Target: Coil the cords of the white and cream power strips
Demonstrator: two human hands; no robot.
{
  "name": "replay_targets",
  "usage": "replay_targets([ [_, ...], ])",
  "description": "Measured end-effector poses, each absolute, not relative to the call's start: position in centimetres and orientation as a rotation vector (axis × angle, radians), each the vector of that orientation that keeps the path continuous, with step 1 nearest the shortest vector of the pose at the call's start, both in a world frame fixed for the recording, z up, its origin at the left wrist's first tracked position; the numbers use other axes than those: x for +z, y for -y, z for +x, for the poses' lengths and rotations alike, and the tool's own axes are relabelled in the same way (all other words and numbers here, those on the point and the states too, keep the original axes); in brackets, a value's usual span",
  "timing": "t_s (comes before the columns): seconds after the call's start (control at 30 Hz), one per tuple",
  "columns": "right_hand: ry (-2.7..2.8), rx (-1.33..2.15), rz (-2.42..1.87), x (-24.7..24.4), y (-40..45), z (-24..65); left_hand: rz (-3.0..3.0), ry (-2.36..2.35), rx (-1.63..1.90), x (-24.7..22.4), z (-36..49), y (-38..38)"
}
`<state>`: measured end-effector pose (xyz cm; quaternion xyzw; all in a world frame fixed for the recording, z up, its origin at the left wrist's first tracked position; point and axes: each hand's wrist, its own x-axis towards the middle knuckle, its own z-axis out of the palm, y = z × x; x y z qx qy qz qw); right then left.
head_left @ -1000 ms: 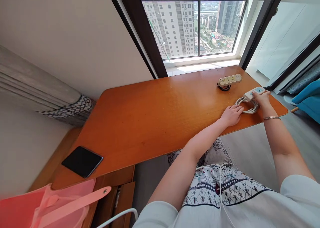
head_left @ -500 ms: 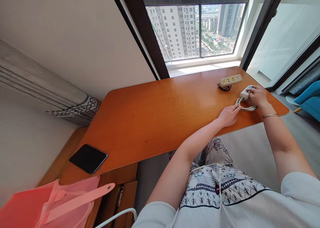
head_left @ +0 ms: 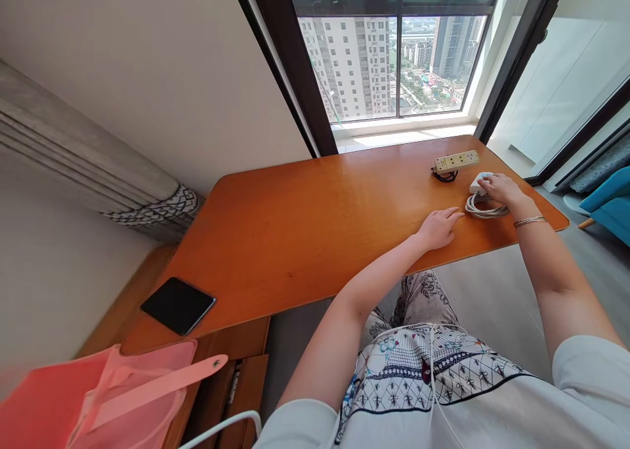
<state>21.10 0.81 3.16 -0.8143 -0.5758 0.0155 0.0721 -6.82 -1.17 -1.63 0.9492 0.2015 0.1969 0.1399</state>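
At the right end of the wooden table (head_left: 315, 226), my right hand (head_left: 504, 190) has its fingers on a white power strip (head_left: 476, 184), gripping its near part. The strip's pale cable (head_left: 478, 211) lies in a coil just below, partly covered by that hand. Short of the coil rests my left hand (head_left: 437, 230), fingers stretched out over the tabletop, holding nothing; its fingertips are a little apart from the cable. Behind them is a cream power strip (head_left: 457, 161) with its black cord (head_left: 445, 176) bunched beside it.
A black tablet (head_left: 178, 306) lies near the table's left end. Below it hangs a pink bag (head_left: 132, 383) with a strap, by an open wooden drawer (head_left: 249, 386). A window (head_left: 398, 68) stands behind the table, and a blue chair (head_left: 610, 199) to the right.
My left hand has drawn back leftward, away from the cable coil it was touching. My right hand stays on the white power strip, which has shifted slightly left. The view has moved a little.
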Motion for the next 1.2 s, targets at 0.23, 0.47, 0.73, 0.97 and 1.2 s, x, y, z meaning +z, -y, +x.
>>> replay_targets([
  [0.23,1.733,-0.046,-2.347,3.3,-0.3,20.3,2.685,-0.626,0.620,-1.6,-9.7,0.6],
  [0.47,1.887,-0.208,-2.172,3.2,0.8,16.9,2.622,-0.737,0.660,-1.9,-13.6,-0.6],
  [0.73,2.102,-0.214,-2.022,2.2,1.8,13.0,2.469,-0.924,0.780,-3.1,-19.2,-2.8],
  [0.97,1.656,-0.043,-2.230,3.5,-1.3,17.1,2.298,-0.940,0.892,-4.0,-20.2,-3.3],
  [1.2,1.191,-0.012,-2.093,4.7,-3.1,18.9,2.308,-0.922,0.878,-3.9,-20.1,-2.8],
])
